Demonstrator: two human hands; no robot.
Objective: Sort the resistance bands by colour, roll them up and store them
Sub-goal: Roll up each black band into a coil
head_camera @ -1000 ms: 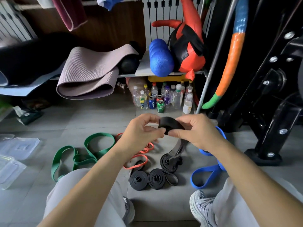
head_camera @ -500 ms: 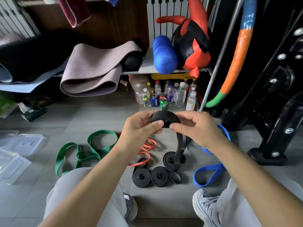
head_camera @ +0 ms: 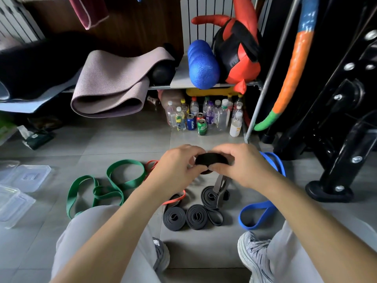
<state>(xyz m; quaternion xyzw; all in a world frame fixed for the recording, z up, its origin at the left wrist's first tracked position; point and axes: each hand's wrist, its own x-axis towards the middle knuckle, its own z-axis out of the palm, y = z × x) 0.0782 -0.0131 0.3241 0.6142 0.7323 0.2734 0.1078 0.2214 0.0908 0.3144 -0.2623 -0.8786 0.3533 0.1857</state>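
Both hands hold a half-rolled black band [head_camera: 211, 160] above the floor. My left hand [head_camera: 176, 168] grips its left side and my right hand [head_camera: 242, 164] pinches its right side. The band's loose tail [head_camera: 221, 185] hangs down from the roll. Three rolled black bands lie on the tiles below: one [head_camera: 174, 218], a second [head_camera: 196, 217] and a third [head_camera: 211, 196]. A green band [head_camera: 114, 184] sprawls at the left, an orange band [head_camera: 175, 199] lies partly under my left arm, and a blue band [head_camera: 257, 213] loops at the right.
Clear plastic boxes and lids [head_camera: 18, 188] sit at the far left. Bottles and cans [head_camera: 204, 119] stand under a shelf holding a rolled mat [head_camera: 114, 84] and a blue foam roller [head_camera: 202, 66]. A black machine base [head_camera: 330, 188] stands at the right. My shoes [head_camera: 253, 256] flank the rolls.
The roll in my hands has grown thicker and the hanging tail has become shorter. My hands have closed in around the roll.
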